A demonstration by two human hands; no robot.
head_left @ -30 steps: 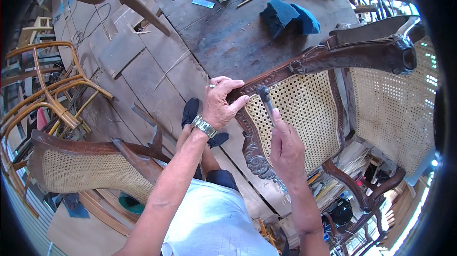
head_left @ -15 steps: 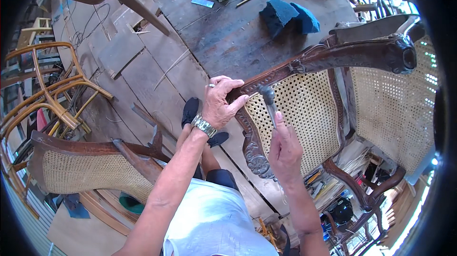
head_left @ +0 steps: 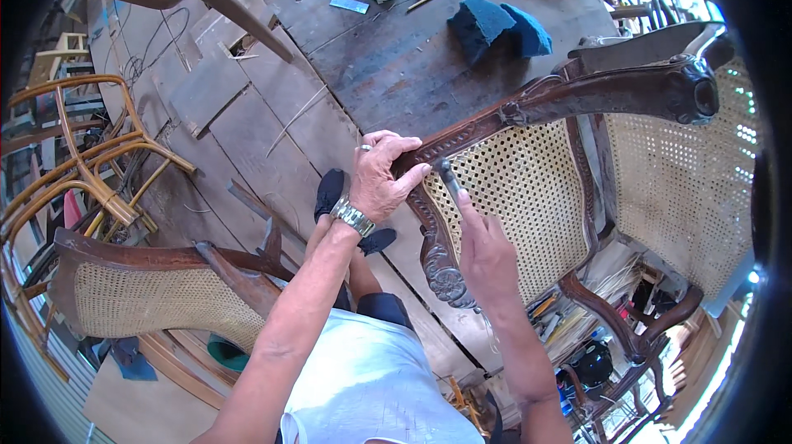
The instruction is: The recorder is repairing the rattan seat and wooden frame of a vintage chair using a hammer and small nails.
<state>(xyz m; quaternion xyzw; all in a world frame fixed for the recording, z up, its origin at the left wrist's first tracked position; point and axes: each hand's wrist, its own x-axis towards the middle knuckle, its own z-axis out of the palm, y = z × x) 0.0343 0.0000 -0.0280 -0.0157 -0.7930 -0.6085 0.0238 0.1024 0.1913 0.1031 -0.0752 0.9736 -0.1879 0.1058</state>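
In front of me are big dark boards (head_left: 371,73). My chair (head_left: 470,140) stands by them, out front and to my right, and another chair (head_left: 140,252) is off to my left. My chair looks heavy and stiff, made of thick brown wood with bumps cut into it. The wood shines a bit, so it may feel slippery, but the bumps should help my fingers. The cane (head_left: 524,205) in its frame is thin and full of holes. I think it is light and springy and could snap if I push hard, so the wood is the best place to hold.

My left hand (head_left: 384,176) is on the corner of the wood, with finger and thumb a bit apart. I cannot tell how hard it holds, or if there is a tiny thing in it. My right hand (head_left: 488,256) is closed tight around the hammer (head_left: 450,180). The hammer's head is just beside my left thumb, over the edge of the cane. It is likely heavy at the head and hard all over, so the handle is the part to grab. My watch (head_left: 355,217) is on my left wrist, and my ring (head_left: 365,148) is the smallest thing here
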